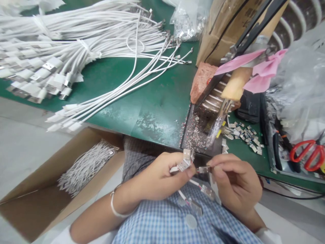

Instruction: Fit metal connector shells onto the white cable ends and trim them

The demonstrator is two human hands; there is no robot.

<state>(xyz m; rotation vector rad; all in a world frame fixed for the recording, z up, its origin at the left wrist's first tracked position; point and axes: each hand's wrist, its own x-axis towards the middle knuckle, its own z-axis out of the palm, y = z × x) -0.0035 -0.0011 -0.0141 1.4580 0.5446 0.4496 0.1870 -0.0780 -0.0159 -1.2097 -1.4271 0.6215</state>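
My left hand (162,178) is closed around several white USB cables (194,183), whose metal connector ends stick out past the fingers. Two of these ends hang below the hand over the checked apron, showing short thin coloured wires behind the metal. With thumb and forefinger, my right hand (233,179) pinches the tip of one small metal USB connector (203,169) in front of the left fingertips. Just beyond both hands, at the bench edge, lies a dark tray (200,132) littered with metal crumbs.
Bundled white cables (101,30) cover the back left of the green bench (157,95). An open cardboard box (27,200) with more cables stands low at left. Behind the tray is a soldering iron (220,115) on a stand. Loose connectors (245,135) and red scissors (307,154) lie right.
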